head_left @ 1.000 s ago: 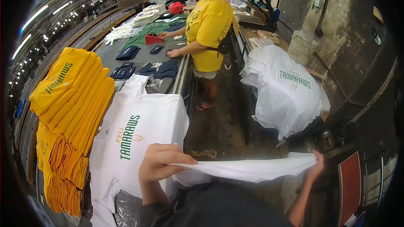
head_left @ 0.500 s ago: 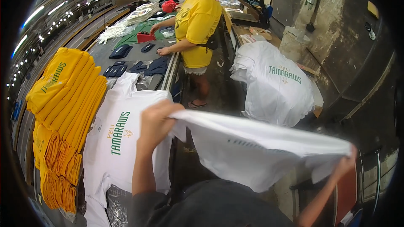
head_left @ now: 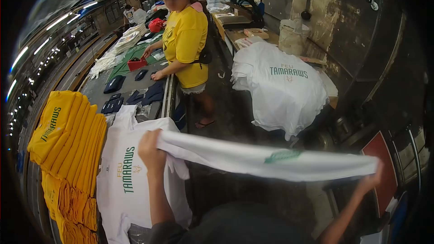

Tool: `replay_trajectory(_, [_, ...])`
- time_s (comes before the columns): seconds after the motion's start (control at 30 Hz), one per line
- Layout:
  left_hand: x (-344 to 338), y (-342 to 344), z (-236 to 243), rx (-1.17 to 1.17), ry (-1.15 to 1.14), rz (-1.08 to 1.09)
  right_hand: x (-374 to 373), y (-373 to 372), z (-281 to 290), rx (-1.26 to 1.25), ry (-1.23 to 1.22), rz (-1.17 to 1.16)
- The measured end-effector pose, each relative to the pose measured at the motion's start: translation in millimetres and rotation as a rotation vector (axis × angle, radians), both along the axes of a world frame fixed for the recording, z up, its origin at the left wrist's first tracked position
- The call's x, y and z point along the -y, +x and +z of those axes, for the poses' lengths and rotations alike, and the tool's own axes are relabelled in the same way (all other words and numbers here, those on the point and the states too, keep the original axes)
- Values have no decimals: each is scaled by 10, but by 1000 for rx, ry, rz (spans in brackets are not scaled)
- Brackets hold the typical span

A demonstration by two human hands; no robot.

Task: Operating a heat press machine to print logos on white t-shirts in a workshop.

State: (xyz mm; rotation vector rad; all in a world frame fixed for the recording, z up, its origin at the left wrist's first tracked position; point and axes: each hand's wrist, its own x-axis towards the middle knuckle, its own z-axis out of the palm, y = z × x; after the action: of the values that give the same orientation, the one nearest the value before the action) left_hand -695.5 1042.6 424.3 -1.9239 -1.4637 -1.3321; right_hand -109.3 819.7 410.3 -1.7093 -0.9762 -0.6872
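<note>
A white T-shirt (head_left: 244,156) with a green print hangs stretched out in the air, blurred by motion. My left hand (head_left: 152,147) is closed on one end of it, above another white T-shirt (head_left: 113,171) with green and gold print that lies spread on the table. At the other end my right hand (head_left: 371,176) grips the cloth, close to a dark red board (head_left: 380,171). The held shirt looks narrow, folded over on itself. Left of the spread shirt stands a tall stack of folded yellow shirts (head_left: 68,131).
Right of the aisle, a pile of white printed T-shirts (head_left: 285,86) drapes over a support. A person in a yellow shirt (head_left: 185,36) stands at the table's far side, one hand near a red box (head_left: 136,64). Dark folded cloth pieces (head_left: 115,84) lie on the table.
The held shirt has swung from a wide, hanging sheet into a narrower, taut band. My left hand has moved left and down a little. The whole view has tilted upward.
</note>
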Motion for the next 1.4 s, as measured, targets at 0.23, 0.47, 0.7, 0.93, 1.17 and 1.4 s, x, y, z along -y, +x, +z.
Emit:
replay_trajectory(0.23, [-7, 46, 94, 253, 108, -112, 25, 48, 402, 358, 612, -83])
replay_trajectory(0.47, [-268, 165, 111, 269, 93, -103, 611, -223, 192, 118, 235, -396])
replay_trajectory(0.7, [-536, 1101, 85, 321, -133, -394, 1055, 1, 132, 143, 166, -460])
replay_trajectory(0.93, [-371, 2318, 42, 169, -92, -516, 2424, 562, -165, 126, -17, -788])
replay_trajectory(1.17, [-55, 3774, 167, 134, -49, -707, 3518, 1042, -390, 179, -27, -1177])
replay_trajectory(1.4, [461, 5163, 36, 169, -92, -921, 4401, 916, -467, 218, 85, -1193])
